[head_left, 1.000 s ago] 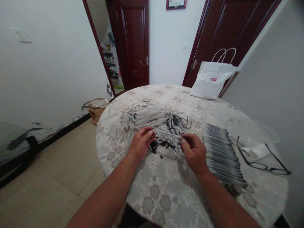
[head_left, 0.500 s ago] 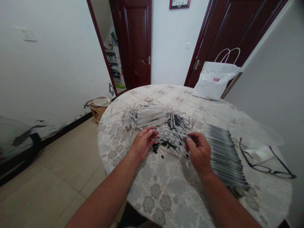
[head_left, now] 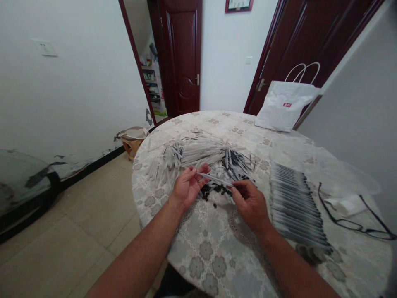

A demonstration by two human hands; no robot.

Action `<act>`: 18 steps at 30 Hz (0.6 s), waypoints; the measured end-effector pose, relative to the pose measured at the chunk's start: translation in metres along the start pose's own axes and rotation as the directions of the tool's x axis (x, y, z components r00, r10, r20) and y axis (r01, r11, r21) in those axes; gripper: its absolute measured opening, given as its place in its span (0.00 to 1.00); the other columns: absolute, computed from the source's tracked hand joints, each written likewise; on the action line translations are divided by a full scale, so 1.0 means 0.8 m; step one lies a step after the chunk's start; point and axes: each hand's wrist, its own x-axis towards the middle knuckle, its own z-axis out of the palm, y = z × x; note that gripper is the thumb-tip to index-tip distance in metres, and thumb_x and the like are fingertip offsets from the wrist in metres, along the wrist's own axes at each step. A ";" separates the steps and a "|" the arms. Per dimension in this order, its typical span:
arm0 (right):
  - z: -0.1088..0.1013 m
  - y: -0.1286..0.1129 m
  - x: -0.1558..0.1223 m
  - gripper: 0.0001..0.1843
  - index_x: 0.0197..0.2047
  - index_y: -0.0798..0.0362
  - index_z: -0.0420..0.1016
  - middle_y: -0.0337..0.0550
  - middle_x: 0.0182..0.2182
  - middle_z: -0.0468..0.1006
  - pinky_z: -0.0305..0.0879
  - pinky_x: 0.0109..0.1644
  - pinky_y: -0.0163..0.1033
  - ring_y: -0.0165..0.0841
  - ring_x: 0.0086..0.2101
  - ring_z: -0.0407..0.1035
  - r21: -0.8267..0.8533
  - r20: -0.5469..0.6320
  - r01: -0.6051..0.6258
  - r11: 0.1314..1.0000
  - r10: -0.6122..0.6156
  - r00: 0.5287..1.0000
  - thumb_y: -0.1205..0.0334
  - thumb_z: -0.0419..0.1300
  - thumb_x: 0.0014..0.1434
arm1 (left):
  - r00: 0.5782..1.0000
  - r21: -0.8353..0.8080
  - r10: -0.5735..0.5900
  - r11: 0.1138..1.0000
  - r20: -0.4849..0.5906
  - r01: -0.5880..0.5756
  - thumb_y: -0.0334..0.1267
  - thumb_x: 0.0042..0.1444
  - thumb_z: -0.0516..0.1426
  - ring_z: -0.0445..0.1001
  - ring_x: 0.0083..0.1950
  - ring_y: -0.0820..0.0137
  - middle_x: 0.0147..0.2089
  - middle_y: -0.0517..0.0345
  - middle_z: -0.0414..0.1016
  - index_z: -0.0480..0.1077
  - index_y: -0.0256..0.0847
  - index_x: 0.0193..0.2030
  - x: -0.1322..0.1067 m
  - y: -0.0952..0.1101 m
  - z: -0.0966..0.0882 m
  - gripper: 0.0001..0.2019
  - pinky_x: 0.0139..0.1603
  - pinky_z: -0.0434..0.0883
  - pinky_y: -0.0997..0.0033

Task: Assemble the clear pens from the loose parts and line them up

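My left hand (head_left: 188,184) and my right hand (head_left: 249,200) hold one thin white pen barrel (head_left: 214,179) between them, each pinching an end, just above a small heap of black pen caps (head_left: 214,191). Behind them lies a big loose pile of white pen barrels and black refills (head_left: 198,155) on the round table (head_left: 217,248). To the right of my right hand, a neat row of assembled dark pens (head_left: 294,205) is laid side by side.
Black-framed glasses (head_left: 356,215) and a white paper scrap lie at the right edge, beside clear plastic sheet. A white paper bag (head_left: 287,107) stands at the table's far side against a dark door. A small stool (head_left: 133,138) sits on the tiled floor at left.
The view has shifted slightly right. My right hand has slid left toward the caps, and the held barrel now tilts more steeply between both hands.
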 end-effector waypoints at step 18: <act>0.004 0.001 0.004 0.15 0.55 0.49 0.79 0.50 0.45 0.85 0.75 0.51 0.46 0.41 0.43 0.79 -0.244 0.223 0.347 0.906 -0.296 0.929 0.60 0.55 0.70 | 0.998 0.212 0.017 0.977 -0.052 -0.006 0.39 0.62 0.63 0.83 0.49 0.60 0.52 0.40 0.81 0.72 0.36 0.49 0.001 -0.007 0.005 0.13 0.44 0.80 0.64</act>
